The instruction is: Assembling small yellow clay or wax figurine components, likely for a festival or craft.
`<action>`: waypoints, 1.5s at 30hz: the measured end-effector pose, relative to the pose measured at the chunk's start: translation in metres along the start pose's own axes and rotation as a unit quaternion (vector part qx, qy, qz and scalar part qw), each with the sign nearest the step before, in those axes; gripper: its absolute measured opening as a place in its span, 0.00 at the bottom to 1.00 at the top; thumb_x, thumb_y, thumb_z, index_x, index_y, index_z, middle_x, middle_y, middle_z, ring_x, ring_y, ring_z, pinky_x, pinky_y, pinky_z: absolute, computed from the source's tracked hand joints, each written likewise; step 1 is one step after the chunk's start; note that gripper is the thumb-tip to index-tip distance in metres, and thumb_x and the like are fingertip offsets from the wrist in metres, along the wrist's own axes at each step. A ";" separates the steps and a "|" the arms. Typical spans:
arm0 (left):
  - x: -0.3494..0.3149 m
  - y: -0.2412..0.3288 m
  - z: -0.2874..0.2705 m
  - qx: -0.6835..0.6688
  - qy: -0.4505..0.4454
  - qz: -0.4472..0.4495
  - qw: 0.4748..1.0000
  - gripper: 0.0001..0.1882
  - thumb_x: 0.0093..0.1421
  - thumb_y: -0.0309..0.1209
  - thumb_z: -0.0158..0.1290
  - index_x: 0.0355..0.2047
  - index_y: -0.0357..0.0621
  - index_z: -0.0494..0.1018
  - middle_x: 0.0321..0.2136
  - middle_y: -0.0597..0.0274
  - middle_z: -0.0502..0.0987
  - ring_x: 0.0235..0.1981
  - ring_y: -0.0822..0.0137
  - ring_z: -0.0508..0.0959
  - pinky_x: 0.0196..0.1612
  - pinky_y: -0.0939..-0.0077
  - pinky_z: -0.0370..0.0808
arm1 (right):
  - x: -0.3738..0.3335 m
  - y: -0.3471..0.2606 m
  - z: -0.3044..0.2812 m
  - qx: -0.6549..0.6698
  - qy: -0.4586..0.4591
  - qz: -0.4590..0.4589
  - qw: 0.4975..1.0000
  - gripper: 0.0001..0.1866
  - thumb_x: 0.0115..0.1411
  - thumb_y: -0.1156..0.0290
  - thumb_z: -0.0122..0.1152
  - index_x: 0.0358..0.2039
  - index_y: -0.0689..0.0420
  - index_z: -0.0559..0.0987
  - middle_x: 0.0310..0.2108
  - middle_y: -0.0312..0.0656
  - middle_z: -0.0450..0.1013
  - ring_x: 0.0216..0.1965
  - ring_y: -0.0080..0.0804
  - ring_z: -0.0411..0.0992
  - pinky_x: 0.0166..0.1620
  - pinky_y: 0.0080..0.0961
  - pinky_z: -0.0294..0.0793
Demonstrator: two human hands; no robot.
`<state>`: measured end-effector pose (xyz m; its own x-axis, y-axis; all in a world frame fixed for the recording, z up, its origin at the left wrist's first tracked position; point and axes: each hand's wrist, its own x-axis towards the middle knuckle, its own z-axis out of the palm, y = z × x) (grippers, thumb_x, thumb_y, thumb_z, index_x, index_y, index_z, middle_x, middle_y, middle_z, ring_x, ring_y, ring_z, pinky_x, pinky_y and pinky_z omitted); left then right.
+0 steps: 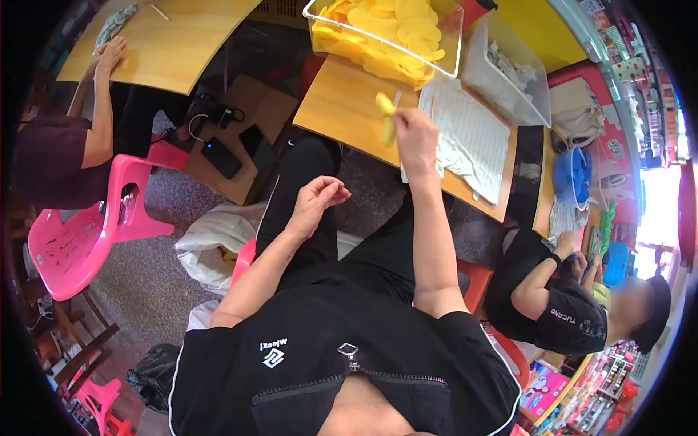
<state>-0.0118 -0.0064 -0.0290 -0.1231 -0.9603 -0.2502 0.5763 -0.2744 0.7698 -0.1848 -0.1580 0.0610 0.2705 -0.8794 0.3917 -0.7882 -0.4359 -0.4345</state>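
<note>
Above the front part of the wooden table [342, 102], my right hand [419, 142] is closed on a small yellow soft-looking piece [385, 109]. The piece sticks out to the left of my fingers, one end up and one end down. A thin pale strip shows beside its top. My left hand [318, 203] is over my lap, thumb and fingers drawn together. Whether anything small is between those fingertips is hidden. Just right of my right hand, a white ribbed cloth [469, 138] lies on the table.
A clear bin of flat yellow pieces [392, 36] stands at the table's back, beside another clear bin [534, 102] with whitish contents. Co-workers sit at far left and right. Left are a pink chair [80, 247], two phones on cardboard [211, 174] and a white sack [207, 247].
</note>
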 end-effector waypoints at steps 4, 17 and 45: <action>0.003 0.008 0.017 0.068 0.040 0.057 0.995 0.08 0.64 0.28 0.48 0.37 0.37 0.72 0.30 0.63 0.77 0.33 0.72 0.78 0.41 0.79 0.74 | -0.002 0.020 0.009 -0.152 -0.153 0.063 0.974 0.07 0.53 0.72 0.58 0.30 0.61 0.80 0.27 0.50 0.75 0.32 0.46 0.75 0.37 0.32 0.73; 0.021 0.062 0.038 0.401 -0.020 0.379 0.834 0.22 0.50 0.19 0.59 0.46 0.43 0.71 0.43 0.58 0.76 0.47 0.59 0.75 0.51 0.71 0.71 | -0.043 -0.039 -0.012 0.405 -0.202 0.294 0.842 0.13 0.54 0.67 0.62 0.34 0.65 0.80 0.22 0.34 0.74 0.23 0.15 0.67 0.27 0.13 0.65; 0.006 0.040 0.034 -0.148 -0.031 0.050 0.987 0.13 0.61 0.23 0.50 0.46 0.45 0.66 0.41 0.65 0.73 0.44 0.70 0.75 0.46 0.68 0.76 | -0.090 -0.087 -0.019 0.375 -0.020 0.237 0.896 0.13 0.51 0.72 0.66 0.37 0.61 0.78 0.27 0.39 0.74 0.26 0.22 0.71 0.31 0.19 0.72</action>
<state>-0.0173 -0.0246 0.0204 -0.0971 -0.9856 -0.1387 0.7973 -0.1604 0.5818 -0.1511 -0.0371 0.0792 0.0352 -0.9994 -0.0049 -0.2302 -0.0033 -0.9731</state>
